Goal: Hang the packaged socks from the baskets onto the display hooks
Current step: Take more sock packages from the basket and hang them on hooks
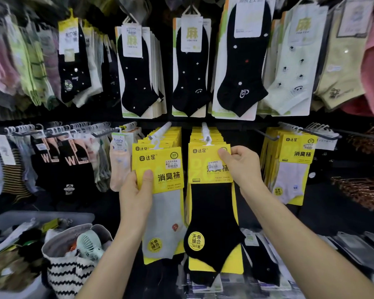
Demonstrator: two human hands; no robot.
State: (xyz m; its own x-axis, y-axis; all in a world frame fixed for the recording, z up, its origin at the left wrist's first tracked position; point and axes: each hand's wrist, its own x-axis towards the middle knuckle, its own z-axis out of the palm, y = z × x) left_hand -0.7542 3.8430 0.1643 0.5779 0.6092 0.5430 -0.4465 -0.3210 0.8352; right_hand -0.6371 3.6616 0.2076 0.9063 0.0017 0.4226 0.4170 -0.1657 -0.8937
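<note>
Head cam, facing sock display wall. L hand (136,190) pinches a yellow-carded pack w/ grey sock (162,190) by the card's left edge, thumb on front, fingers behind; pack sits in front of the left yellow stack, its hanger loop at the white-tipped left hook (163,129), can't tell if fully threaded. R hand (239,166) pinches the top right corner of the black-sock pack (212,203), thumb over the card face, fingers curled behind; that pack hangs at the front of the stack on the centre hook (205,130), clear hanger tab just under the hook tip. Both packs side by side, near touching at their inner edges. More yellow packs w/ pale socks (294,167) on a hook toward right edge of wall, well apart from the hands. Upper row: black ankle socks on white cards (190,67), pale green ones (294,67) to the right. Lower row left: black socks w/ "W" print (67,160) on a crowded rail. Bottom left corner: grey basket (41,219) holding loose packs, partly blurred; beside it a zigzag-pattern bag (69,275) w/ a small mint handheld fan (89,247) inside. More packs lying flat below the hanging stacks (257,255), detail unclear.
</note>
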